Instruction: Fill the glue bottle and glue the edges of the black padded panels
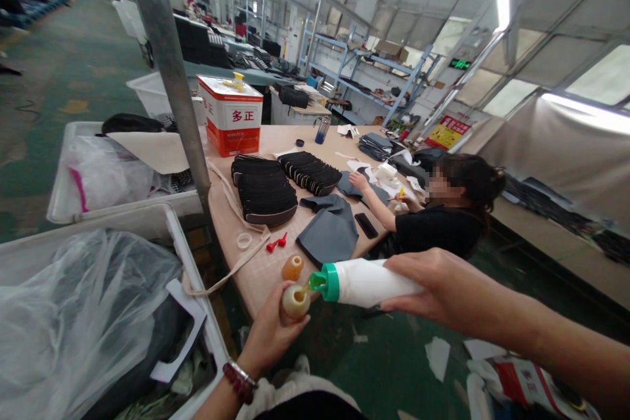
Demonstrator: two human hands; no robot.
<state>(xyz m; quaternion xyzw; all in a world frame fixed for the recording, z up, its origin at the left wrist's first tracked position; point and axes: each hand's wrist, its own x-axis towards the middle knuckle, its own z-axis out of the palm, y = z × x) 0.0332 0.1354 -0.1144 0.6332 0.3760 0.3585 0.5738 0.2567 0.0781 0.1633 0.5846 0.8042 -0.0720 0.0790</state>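
Observation:
My left hand (273, 328) is closed around a small open-necked glue bottle (296, 302) near the table's front edge. In my right hand (428, 285) is a white squeeze bottle (367, 281), tipped on its side, its green spout (321, 281) at the mouth of the small bottle. Yellowish liquid shows between spout and mouth. Just behind stands a second, amber small bottle (293, 267) with its top open. Red nozzle caps (276, 243) and a clear ring-shaped lid (243, 241) lie on the table close by.
Stacks of black curved pieces (263, 193), grey fabric (329, 230) and a phone (366, 226) lie on the table (249, 279). A red-and-white tin (231, 118) stands behind. A metal post (170, 72) and white bins (172, 230) are at left. A co-worker (443, 223) sits at right.

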